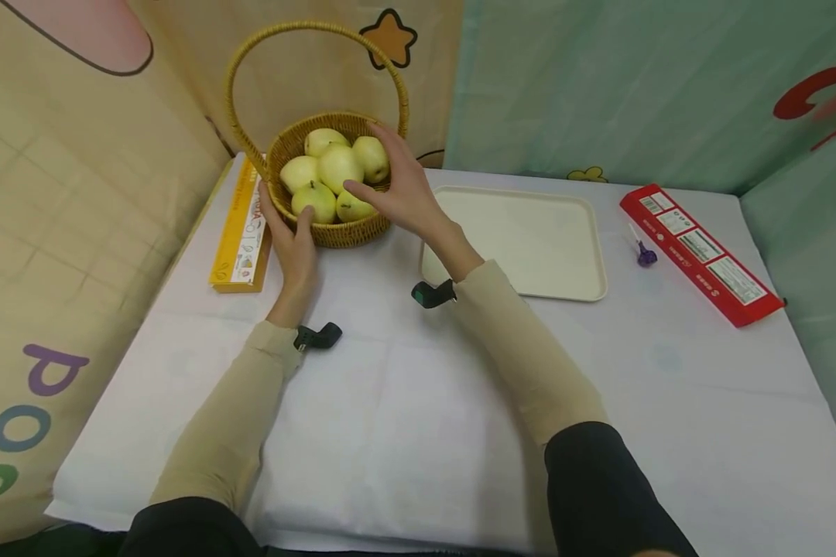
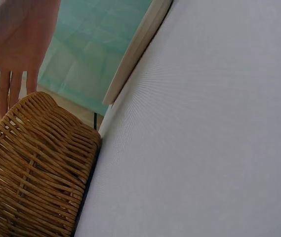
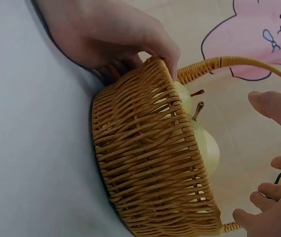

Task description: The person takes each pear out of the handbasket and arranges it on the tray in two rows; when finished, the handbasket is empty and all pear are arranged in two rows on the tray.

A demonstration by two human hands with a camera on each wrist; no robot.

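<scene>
A wicker basket (image 1: 351,235) with a tall arched handle stands at the back left of the table. Several pale yellow-green pears (image 1: 340,168) are heaped in it, stems showing on some. My left hand (image 1: 296,251) grips the basket's near left side; the right wrist view shows that thumb hooked over the rim and the fingers against the outer wall. Over the right side of the basket hovers my right hand (image 1: 409,193), thumb and fingers spread wide above the pears and nothing held. In the left wrist view, the right hand (image 2: 24,47) appears beyond the woven wall.
A yellow box (image 1: 240,240) lies left of the basket, partly behind my left hand. To the right is a cream tray (image 1: 529,240), overlapped by my right forearm. Farther right are a purple-wrapped lollipop (image 1: 645,256) and a long red box (image 1: 704,255). Printed curtains hang behind.
</scene>
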